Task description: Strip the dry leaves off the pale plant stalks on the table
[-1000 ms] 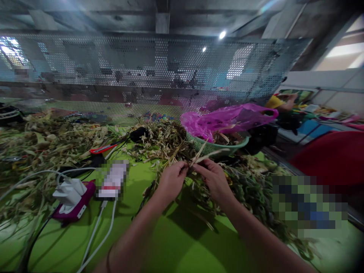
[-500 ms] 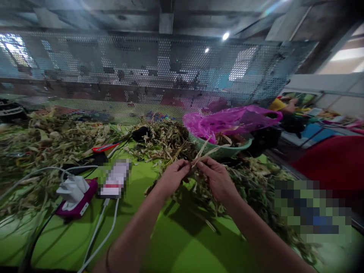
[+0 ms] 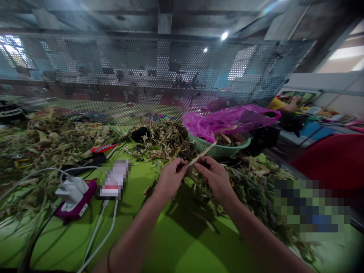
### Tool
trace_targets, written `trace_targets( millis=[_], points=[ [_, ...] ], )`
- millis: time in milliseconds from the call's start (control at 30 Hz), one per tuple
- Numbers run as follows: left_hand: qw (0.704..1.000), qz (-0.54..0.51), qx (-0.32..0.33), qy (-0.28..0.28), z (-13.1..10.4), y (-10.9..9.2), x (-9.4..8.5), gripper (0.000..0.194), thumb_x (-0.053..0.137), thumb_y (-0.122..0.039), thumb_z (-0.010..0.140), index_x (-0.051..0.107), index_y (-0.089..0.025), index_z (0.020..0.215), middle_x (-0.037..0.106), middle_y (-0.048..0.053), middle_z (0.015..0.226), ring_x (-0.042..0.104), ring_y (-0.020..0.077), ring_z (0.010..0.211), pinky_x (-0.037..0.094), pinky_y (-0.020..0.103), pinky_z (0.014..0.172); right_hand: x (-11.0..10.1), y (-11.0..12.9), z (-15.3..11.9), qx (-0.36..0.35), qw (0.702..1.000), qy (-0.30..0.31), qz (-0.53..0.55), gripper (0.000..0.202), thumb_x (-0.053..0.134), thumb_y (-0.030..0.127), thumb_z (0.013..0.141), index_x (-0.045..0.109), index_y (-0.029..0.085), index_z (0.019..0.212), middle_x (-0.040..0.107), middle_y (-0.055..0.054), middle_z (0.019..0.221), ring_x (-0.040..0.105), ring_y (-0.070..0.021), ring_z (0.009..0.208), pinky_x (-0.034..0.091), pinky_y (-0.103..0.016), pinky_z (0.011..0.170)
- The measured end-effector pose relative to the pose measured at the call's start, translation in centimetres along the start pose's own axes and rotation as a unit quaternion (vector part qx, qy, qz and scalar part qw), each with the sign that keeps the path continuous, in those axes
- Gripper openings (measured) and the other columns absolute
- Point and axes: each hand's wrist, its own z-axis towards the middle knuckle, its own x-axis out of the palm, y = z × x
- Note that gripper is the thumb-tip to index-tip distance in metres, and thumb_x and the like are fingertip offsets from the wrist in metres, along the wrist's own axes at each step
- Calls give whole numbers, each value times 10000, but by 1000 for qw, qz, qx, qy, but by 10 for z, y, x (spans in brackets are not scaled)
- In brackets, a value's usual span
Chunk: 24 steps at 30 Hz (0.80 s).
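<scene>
My left hand and my right hand meet above the green table, both closed, thumbs against fingertips. Between them they pinch a pale, dry plant strip. Its free end points up and right toward a light green basket. A pink plastic bag lies over the basket, with brown dry matter inside. Below my hands, a thin pale stalk rests on the table. Dry leaves and stems are heaped just behind my hands.
More dried plants cover the left side, and greener ones lie at right. A phone, purple power block with white plugs, cables and a red cutter sit left. A perforated metal panel stands behind.
The loose pale ends that spread in different directions now lie together as one narrow strip pointing up and right. My hands stay in nearly the same place.
</scene>
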Motion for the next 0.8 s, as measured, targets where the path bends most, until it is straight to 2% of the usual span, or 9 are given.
trace_targets(
  millis=[167, 300, 400, 600, 800],
  points=[
    [999, 33, 6, 1, -2, 3, 1, 102, 494, -231, 841, 588, -193, 825, 611, -13, 743, 532, 129, 682, 394, 235, 647, -1, -2, 0, -20, 999, 10, -38, 164, 646, 376, 763, 652, 214, 787, 608, -15, 783, 531, -195, 782, 410, -313, 738],
    [1000, 11, 28, -1, -1, 5, 3, 164, 501, -190, 832, 604, -208, 959, 652, 2, 856, 575, 141, 772, 423, 244, 705, 0, 1, 0, -33, 997, -2, -64, 148, 654, 357, 753, 646, 211, 731, 560, 2, 735, 499, -177, 726, 382, -302, 696],
    [999, -3, 45, -14, 1, 4, 3, 149, 535, -169, 808, 617, -194, 930, 653, 15, 879, 580, 145, 813, 432, 251, 743, 2, 4, -1, -36, 997, -4, -72, 137, 654, 344, 751, 642, 210, 724, 535, 6, 722, 478, -170, 699, 368, -296, 666],
    [998, -59, -8, -28, 0, -3, 1, 69, 614, -184, 751, 603, -149, 811, 625, 14, 773, 552, 125, 713, 428, 232, 650, 3, 5, -2, -41, 997, -5, -71, 123, 656, 323, 736, 612, 215, 697, 508, 10, 685, 455, -165, 661, 352, -291, 625],
    [995, -98, -35, -13, 1, -3, 1, 102, 620, -167, 723, 581, -144, 814, 597, -1, 742, 529, 112, 684, 426, 236, 660, 6, 7, -4, -26, 999, 2, -41, 142, 657, 349, 734, 608, 216, 721, 520, 7, 669, 461, -167, 657, 365, -286, 614]
  ],
)
